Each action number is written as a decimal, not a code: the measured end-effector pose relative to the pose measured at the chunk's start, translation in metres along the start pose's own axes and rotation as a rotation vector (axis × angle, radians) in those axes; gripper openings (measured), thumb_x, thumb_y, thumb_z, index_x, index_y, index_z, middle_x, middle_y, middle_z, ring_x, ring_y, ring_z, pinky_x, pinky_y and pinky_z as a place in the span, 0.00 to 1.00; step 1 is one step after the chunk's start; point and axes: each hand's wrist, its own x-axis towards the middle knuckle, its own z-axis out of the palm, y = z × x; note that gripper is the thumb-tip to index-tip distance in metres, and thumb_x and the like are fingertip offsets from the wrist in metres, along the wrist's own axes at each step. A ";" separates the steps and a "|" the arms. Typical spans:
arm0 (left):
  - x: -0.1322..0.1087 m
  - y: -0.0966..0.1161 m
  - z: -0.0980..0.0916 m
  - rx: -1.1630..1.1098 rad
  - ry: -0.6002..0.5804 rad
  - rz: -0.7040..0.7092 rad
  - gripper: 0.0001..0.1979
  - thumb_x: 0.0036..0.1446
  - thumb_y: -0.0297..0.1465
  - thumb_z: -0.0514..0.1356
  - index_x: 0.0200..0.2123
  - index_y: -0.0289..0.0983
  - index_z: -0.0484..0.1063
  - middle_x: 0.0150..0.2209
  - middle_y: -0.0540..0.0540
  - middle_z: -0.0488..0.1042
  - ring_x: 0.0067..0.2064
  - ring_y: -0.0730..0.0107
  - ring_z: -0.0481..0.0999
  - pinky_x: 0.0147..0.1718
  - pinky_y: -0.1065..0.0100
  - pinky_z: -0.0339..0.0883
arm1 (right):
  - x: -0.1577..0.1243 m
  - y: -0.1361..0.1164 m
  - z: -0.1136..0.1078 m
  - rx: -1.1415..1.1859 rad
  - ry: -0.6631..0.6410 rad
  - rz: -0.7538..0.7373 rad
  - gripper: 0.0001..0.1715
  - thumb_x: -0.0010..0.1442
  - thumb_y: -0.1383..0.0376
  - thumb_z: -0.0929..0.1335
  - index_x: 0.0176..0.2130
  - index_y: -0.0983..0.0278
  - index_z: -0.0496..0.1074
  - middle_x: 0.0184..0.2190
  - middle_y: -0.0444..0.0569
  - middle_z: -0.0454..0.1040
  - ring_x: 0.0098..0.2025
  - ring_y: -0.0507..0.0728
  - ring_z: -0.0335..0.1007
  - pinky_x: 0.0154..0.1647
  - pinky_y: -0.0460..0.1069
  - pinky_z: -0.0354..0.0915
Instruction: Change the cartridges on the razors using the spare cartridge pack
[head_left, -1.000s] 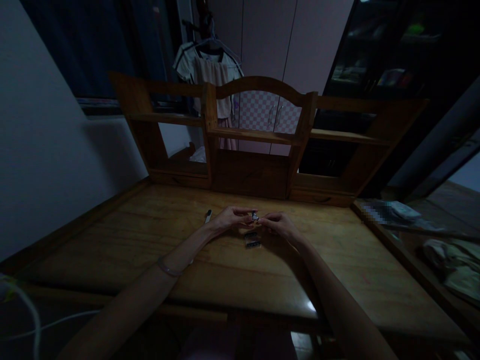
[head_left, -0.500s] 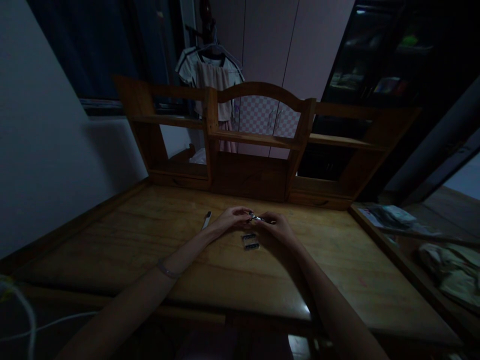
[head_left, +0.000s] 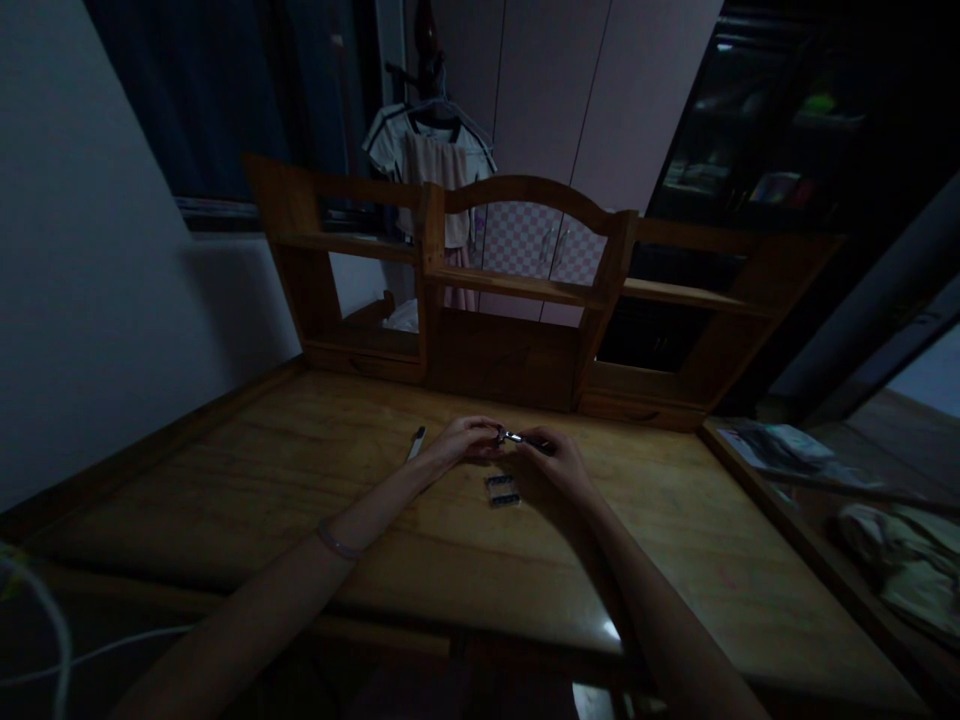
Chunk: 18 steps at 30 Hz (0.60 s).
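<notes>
My left hand (head_left: 466, 440) is closed, its fingertips pinching a small dark piece (head_left: 500, 434) that is too small to name. From the other side my right hand (head_left: 556, 455) grips a slim tool with a dark handle and a bright metal shaft (head_left: 514, 437); its kind is not clear. The shaft's tip meets the dark piece between the hands, just above the desk. Below them on the desktop lies a small clear case (head_left: 502, 491) with dark rows along two edges. A white stick-like thing with a dark end (head_left: 417, 443) lies left of my left hand, partly behind the forearm.
The wooden desk (head_left: 247, 500) carries a shelf unit (head_left: 517, 285) along its back edge. To the right is a lower surface with papers or plastic (head_left: 787, 440) and a heap of cloth (head_left: 892, 545). A white cable (head_left: 112, 640) hangs at the lower left. The room is dim.
The view has shifted slightly, so the scene sits a little lower. Both hands keep their holds; the shaft and the dark piece look more closely lined up.
</notes>
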 end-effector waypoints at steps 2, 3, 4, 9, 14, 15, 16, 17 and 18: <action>0.001 0.004 0.001 0.048 0.009 0.024 0.19 0.48 0.35 0.63 0.43 0.33 0.70 0.41 0.40 0.74 0.36 0.66 0.77 0.40 0.63 0.70 | 0.001 0.002 0.001 0.037 -0.025 -0.007 0.20 0.54 0.54 0.67 0.41 0.65 0.74 0.36 0.49 0.75 0.39 0.58 0.69 0.41 0.51 0.64; 0.001 0.008 0.001 0.099 0.042 0.056 0.18 0.50 0.36 0.62 0.44 0.33 0.70 0.42 0.40 0.74 0.38 0.65 0.76 0.40 0.63 0.69 | 0.002 0.003 0.002 0.057 -0.030 -0.010 0.20 0.54 0.54 0.66 0.41 0.65 0.73 0.36 0.50 0.75 0.39 0.57 0.69 0.41 0.51 0.63; 0.000 0.013 0.000 0.183 0.106 0.112 0.17 0.52 0.37 0.59 0.43 0.34 0.70 0.43 0.40 0.74 0.40 0.65 0.75 0.41 0.63 0.68 | 0.003 0.004 0.002 0.078 -0.020 -0.008 0.21 0.55 0.53 0.66 0.41 0.66 0.73 0.37 0.50 0.74 0.38 0.57 0.69 0.41 0.50 0.63; -0.034 0.046 -0.023 1.003 0.549 0.362 0.15 0.57 0.39 0.54 0.37 0.34 0.73 0.42 0.39 0.72 0.46 0.62 0.70 0.49 0.63 0.60 | 0.004 0.006 -0.008 0.152 0.145 0.035 0.26 0.54 0.49 0.65 0.42 0.67 0.72 0.35 0.52 0.73 0.34 0.55 0.68 0.37 0.49 0.63; -0.106 0.046 -0.048 1.391 0.517 0.101 0.13 0.56 0.36 0.53 0.38 0.34 0.71 0.38 0.38 0.74 0.43 0.58 0.72 0.44 0.63 0.61 | 0.003 0.015 -0.022 0.216 0.312 0.019 0.32 0.53 0.47 0.65 0.48 0.67 0.66 0.36 0.52 0.72 0.30 0.53 0.68 0.31 0.48 0.64; -0.116 0.042 -0.048 1.392 0.504 0.071 0.13 0.56 0.36 0.53 0.39 0.34 0.71 0.38 0.38 0.74 0.42 0.57 0.72 0.44 0.64 0.61 | 0.003 0.018 -0.023 0.215 0.351 0.032 0.32 0.53 0.47 0.65 0.49 0.67 0.65 0.35 0.51 0.72 0.29 0.53 0.68 0.29 0.48 0.65; -0.125 0.039 -0.047 1.378 0.483 0.048 0.12 0.55 0.35 0.54 0.38 0.34 0.71 0.38 0.38 0.74 0.42 0.57 0.72 0.43 0.64 0.61 | 0.004 0.020 -0.025 0.215 0.406 0.062 0.33 0.52 0.47 0.65 0.49 0.67 0.64 0.34 0.51 0.72 0.28 0.54 0.69 0.28 0.48 0.65; -0.131 0.036 -0.044 1.355 0.464 0.024 0.11 0.54 0.33 0.54 0.36 0.33 0.71 0.37 0.37 0.74 0.42 0.57 0.72 0.43 0.64 0.61 | 0.005 0.023 -0.027 0.217 0.456 0.104 0.33 0.51 0.48 0.66 0.48 0.67 0.63 0.33 0.50 0.72 0.28 0.54 0.69 0.27 0.48 0.65; -0.134 0.033 -0.040 1.334 0.452 0.011 0.09 0.53 0.31 0.55 0.35 0.33 0.72 0.36 0.36 0.74 0.42 0.56 0.72 0.43 0.63 0.61 | 0.005 0.025 -0.030 0.227 0.496 0.159 0.33 0.50 0.49 0.67 0.48 0.67 0.62 0.32 0.50 0.72 0.27 0.55 0.70 0.26 0.48 0.66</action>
